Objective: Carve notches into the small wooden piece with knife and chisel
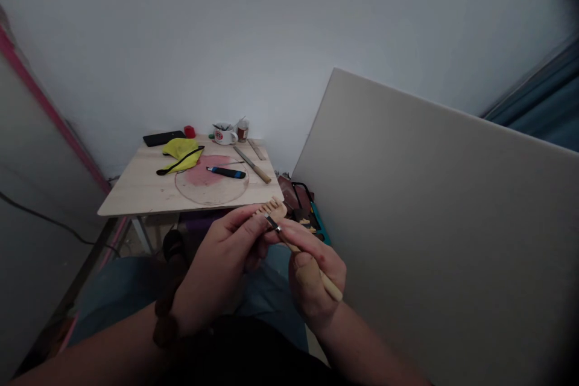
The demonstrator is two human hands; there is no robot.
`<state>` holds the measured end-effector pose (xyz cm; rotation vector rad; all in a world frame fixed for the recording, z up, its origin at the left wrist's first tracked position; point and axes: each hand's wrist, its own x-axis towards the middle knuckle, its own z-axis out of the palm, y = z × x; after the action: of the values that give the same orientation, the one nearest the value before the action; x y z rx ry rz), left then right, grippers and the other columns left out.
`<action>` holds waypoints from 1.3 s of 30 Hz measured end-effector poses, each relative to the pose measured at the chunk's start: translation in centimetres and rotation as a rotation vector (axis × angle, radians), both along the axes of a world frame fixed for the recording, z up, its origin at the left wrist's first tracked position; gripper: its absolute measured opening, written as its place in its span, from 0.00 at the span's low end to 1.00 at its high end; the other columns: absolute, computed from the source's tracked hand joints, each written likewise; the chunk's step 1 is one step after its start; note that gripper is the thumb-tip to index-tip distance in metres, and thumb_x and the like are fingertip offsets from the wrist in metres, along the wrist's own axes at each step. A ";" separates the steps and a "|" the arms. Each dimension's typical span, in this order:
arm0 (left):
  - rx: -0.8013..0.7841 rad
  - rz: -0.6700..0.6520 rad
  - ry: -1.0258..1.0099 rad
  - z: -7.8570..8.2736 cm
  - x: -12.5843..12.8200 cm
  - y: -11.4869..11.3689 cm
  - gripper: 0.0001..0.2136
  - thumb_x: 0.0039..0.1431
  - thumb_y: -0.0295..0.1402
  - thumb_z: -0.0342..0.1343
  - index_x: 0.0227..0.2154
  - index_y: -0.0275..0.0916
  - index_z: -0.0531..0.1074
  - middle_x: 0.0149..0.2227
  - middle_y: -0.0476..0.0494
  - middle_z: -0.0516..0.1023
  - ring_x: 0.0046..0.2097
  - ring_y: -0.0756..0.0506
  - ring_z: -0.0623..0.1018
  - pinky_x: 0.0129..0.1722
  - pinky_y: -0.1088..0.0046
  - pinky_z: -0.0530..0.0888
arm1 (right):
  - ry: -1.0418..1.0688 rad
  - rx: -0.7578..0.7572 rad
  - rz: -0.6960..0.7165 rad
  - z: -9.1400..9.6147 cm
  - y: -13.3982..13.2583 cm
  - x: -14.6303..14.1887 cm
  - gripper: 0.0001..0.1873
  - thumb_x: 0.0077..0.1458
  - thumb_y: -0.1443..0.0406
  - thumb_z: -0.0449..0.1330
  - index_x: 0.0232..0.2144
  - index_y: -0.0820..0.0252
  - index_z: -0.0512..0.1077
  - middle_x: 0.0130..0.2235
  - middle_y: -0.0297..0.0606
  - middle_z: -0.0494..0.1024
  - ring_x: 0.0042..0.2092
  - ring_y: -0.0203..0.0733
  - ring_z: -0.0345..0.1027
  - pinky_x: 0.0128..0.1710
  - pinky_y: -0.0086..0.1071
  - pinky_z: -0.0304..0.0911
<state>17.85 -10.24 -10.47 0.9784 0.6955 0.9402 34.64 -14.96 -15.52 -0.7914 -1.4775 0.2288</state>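
Observation:
My left hand (224, 265) is closed around a small pale wooden comb-like piece (272, 207) with short teeth, held just in front of the table edge. My right hand (314, 271) grips a carving tool with a light wooden handle (332, 291); its metal tip (272, 223) rests against the wooden piece. Both hands are over my lap, close together and touching at the fingers.
A small wooden table (140, 193) stands ahead with a yellow cloth (183, 152), a blue-handled knife (226, 172), a round clear mat (210, 184), a file (252, 164), a mug (225, 132) and a black phone (163, 137). A large pale board (443, 217) leans at right. Bags lie on the floor.

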 end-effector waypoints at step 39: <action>0.162 -0.008 0.153 1.0 -1.7 0.9 0.20 0.73 0.43 0.64 0.24 0.41 0.74 0.22 0.52 0.70 0.25 0.50 0.67 0.25 0.75 0.63 | -0.218 0.004 0.126 3.1 -0.5 1.8 0.27 0.70 0.72 0.59 0.67 0.58 0.81 0.55 0.48 0.89 0.55 0.54 0.83 0.57 0.53 0.80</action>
<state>16.12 -9.39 -9.43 1.2048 0.7514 0.9312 36.39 -15.45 -12.40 -0.7385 -1.7359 0.2401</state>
